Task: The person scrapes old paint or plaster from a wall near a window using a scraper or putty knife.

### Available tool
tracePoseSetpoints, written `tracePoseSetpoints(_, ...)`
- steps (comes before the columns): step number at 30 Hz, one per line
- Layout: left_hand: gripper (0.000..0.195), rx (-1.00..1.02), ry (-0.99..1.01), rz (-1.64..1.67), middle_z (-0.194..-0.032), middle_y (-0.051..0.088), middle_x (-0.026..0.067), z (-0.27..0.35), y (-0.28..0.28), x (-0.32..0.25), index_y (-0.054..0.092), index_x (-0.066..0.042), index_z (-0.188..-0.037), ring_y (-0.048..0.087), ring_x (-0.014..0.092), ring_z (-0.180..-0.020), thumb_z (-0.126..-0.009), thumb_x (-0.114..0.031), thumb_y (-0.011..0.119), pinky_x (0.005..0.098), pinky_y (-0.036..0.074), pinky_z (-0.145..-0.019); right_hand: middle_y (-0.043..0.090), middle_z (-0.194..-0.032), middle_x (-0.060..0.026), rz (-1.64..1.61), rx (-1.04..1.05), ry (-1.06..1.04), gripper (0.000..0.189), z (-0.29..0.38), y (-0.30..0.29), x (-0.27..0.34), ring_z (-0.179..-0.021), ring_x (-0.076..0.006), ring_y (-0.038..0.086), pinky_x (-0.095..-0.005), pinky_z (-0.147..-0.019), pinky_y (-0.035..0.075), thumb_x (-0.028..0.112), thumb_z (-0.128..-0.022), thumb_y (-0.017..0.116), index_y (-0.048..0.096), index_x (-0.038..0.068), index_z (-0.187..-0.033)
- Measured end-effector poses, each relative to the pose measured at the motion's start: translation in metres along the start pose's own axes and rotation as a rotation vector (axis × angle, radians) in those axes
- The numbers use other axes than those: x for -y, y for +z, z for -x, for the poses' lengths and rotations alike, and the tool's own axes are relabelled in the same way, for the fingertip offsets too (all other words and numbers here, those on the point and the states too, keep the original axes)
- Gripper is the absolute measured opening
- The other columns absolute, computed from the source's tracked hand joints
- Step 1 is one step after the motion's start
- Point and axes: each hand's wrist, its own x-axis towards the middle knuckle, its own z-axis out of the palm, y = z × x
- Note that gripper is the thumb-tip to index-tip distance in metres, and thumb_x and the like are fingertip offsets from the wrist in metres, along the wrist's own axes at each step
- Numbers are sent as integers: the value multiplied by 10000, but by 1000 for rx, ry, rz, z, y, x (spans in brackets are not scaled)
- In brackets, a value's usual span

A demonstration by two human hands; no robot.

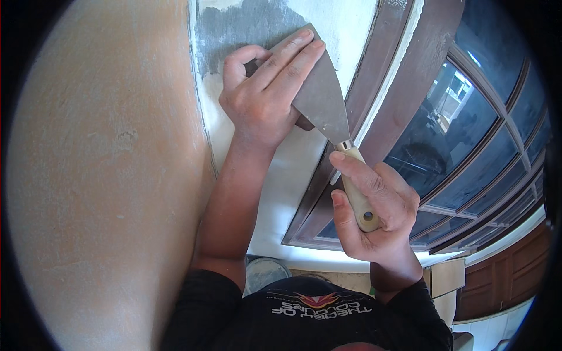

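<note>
My right hand (380, 206) is closed around the pale handle of a wide putty knife (322, 96), whose metal blade points up and to the left. Two fingertips of my left hand (268, 87) press on the blade near its far end. The left thumb and another finger curl around something dark, mostly hidden under the hand and blade; I cannot tell what it is. Beneath the blade runs a white wall strip (281, 175), with a patch of grey filler (232, 30) at its top.
An orange-tan wall surface (109, 153) fills the left side. Along the right runs a brown wooden window frame (421, 83) with glass panes (443, 131). Below are a round container (265, 274), partly hidden by my torso, and brown wooden panelling (505, 276).
</note>
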Motion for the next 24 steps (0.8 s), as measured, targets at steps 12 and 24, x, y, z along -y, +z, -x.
tracePoseSetpoints(12, 402, 30, 17, -2, -1153, 782, -10, -2, 0, 2, 779, -150, -1146, 686, 99, -948, -791, -338, 770, 291, 420, -869, 499, -672, -37, -24, -6, -23, 437, -4, 0, 0, -538, -109, 421, -258, -508, 316, 4, -800, 690, 713, -1, -1237)
tracePoseSetpoints(24, 293, -25, -23, -9, -1125, 784, -55, -1, 1, 0, 802, -193, -1083, 669, 76, -880, -804, -175, 715, 280, 431, -837, 505, -667, -36, -3, 4, -5, 421, -3, 2, 0, -541, -106, 426, -261, -510, 305, 5, -807, 691, 719, 5, -1227)
